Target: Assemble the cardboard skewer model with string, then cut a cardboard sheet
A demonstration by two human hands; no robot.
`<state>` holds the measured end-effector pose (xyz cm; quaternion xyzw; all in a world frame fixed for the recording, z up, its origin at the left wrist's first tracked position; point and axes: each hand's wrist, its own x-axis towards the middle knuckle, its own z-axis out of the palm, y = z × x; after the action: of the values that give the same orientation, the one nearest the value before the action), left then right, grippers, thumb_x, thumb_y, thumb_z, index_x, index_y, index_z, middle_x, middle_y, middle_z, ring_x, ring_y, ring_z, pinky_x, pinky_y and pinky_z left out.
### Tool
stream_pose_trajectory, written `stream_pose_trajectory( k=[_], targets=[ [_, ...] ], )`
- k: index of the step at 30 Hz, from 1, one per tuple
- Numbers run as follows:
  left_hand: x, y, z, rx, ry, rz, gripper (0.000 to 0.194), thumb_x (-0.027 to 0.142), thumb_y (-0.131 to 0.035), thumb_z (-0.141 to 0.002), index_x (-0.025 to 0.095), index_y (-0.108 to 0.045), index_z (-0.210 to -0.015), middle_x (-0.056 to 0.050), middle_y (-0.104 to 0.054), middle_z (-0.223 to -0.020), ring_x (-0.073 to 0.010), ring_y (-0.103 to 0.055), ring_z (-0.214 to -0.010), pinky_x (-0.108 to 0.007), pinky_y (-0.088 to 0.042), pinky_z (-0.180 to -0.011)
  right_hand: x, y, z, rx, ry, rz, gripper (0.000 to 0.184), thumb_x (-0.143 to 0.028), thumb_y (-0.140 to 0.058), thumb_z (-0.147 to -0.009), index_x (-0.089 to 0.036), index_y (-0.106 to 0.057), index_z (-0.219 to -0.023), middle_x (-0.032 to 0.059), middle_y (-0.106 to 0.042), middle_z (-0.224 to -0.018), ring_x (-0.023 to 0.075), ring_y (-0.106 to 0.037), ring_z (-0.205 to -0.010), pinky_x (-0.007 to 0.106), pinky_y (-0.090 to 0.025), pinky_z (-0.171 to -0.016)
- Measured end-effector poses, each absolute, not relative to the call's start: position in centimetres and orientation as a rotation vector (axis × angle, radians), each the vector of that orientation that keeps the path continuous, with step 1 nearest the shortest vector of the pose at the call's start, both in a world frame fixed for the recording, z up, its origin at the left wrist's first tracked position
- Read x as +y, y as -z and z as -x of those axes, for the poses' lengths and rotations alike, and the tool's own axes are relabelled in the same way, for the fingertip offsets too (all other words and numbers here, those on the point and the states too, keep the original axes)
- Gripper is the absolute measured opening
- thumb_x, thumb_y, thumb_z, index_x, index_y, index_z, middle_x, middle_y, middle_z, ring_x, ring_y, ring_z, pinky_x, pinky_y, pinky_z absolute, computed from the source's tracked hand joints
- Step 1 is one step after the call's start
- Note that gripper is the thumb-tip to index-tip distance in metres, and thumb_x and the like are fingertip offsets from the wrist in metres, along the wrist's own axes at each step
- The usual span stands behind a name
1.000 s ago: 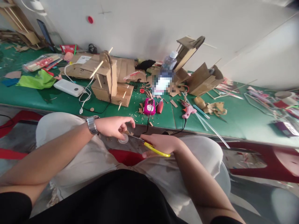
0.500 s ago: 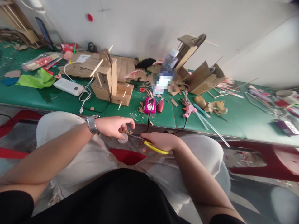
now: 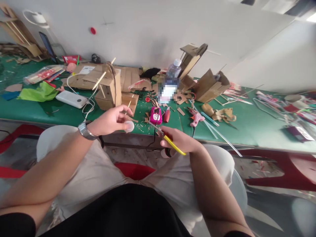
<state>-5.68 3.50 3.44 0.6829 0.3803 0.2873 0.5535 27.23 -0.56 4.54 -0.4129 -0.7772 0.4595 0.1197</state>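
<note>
My left hand (image 3: 111, 120), with a metal watch on the wrist, is raised over the edge of the green table (image 3: 247, 128). Its fingertips pinch a small white round cap (image 3: 129, 126). My right hand (image 3: 179, 141) grips yellow-handled scissors (image 3: 168, 140), whose blades point up and left toward the cap with a gap between them. Both hands hover above my lap in light trousers.
On the table stand a cardboard model with wooden skewers (image 3: 111, 87), a white power bank (image 3: 69, 98), a pink device with a black cord (image 3: 156, 115), a pink glue gun (image 3: 195, 118), a water bottle (image 3: 172, 69) and cardboard boxes (image 3: 209, 87). Red stools (image 3: 283, 171) sit at the right.
Both hands have risen from low between my knees to table-edge height. The left hand lifted the white cap, and the scissors came away from it.
</note>
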Motion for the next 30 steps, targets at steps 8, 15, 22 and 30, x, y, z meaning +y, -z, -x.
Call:
stream_pose_trajectory(
  k=[8,15,22,30],
  targets=[
    [0.2,-2.7,1.1,0.801,-1.102,-1.395,0.042,0.034,-0.089,-0.080,0.019,-0.059,-0.105,-0.001,-0.076,-0.081,-0.0141,-0.073,-0.069,-0.024,-0.059,-0.065,-2.8,-1.5,-19.9,-1.408,-1.160,0.923,0.049,-0.054,-0.083,-0.084,-0.026,-0.047,-0.101,0.0022,-0.066,-0.095,0.0163,-0.061,-0.079,0.031,-0.051,-0.070],
    [-0.7,-2.5,0.6,0.762,-1.140,-1.487,0.037,0.027,-0.088,-0.083,0.019,-0.059,-0.105,-0.003,-0.078,-0.085,-0.0142,-0.075,-0.073,-0.021,-0.058,-0.064,-3.2,-1.5,-19.4,-1.377,-1.184,0.896,0.052,-0.053,-0.086,-0.081,-0.027,-0.046,-0.102,0.0015,-0.068,-0.096,0.0134,-0.056,-0.069,0.028,-0.049,-0.061],
    [-0.9,-2.2,0.6,0.792,-1.123,-1.497,0.039,0.031,-0.089,-0.082,0.019,-0.060,-0.106,-0.003,-0.078,-0.083,-0.0140,-0.074,-0.071,-0.022,-0.058,-0.063,-3.4,-1.3,-19.3,-1.364,-1.159,0.853,0.056,-0.047,-0.093,-0.075,-0.027,-0.049,-0.102,0.0007,-0.067,-0.093,0.0162,-0.063,-0.077,0.029,-0.053,-0.064],
    [-1.1,-2.2,0.3,0.798,-1.146,-1.446,0.040,0.032,-0.089,-0.081,0.020,-0.060,-0.104,-0.003,-0.079,-0.082,-0.0142,-0.075,-0.070,-0.021,-0.058,-0.060,-3.6,-1.1,-18.9,-1.314,-1.175,0.829,0.054,-0.042,-0.094,-0.075,-0.026,-0.050,-0.103,-0.0016,-0.065,-0.092,0.0123,-0.060,-0.070,0.027,-0.052,-0.062]
  ],
)
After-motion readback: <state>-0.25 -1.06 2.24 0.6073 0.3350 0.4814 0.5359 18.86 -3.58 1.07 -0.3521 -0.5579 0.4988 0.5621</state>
